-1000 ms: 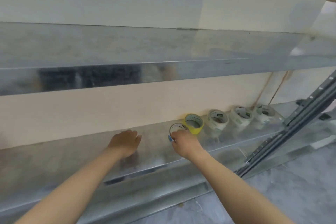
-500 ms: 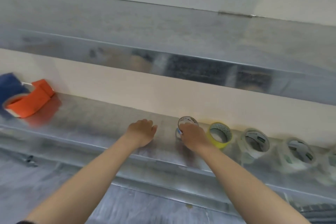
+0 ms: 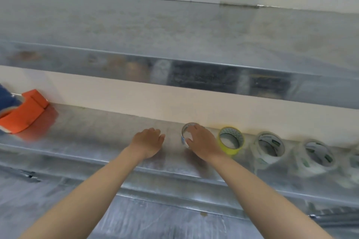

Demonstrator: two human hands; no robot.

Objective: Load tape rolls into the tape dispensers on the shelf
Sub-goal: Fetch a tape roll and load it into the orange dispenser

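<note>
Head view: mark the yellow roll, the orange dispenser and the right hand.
yellow roll [image 3: 231,151], head view, on its outer wall facing the camera.
orange dispenser [image 3: 23,115], head view, on its orange side.
right hand [image 3: 203,141], head view, on the back of the hand, which grips a clear roll [image 3: 184,132].

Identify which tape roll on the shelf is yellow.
The yellow tape roll, immediately right of the clear roll the right hand grips; the others look whitish.
</note>
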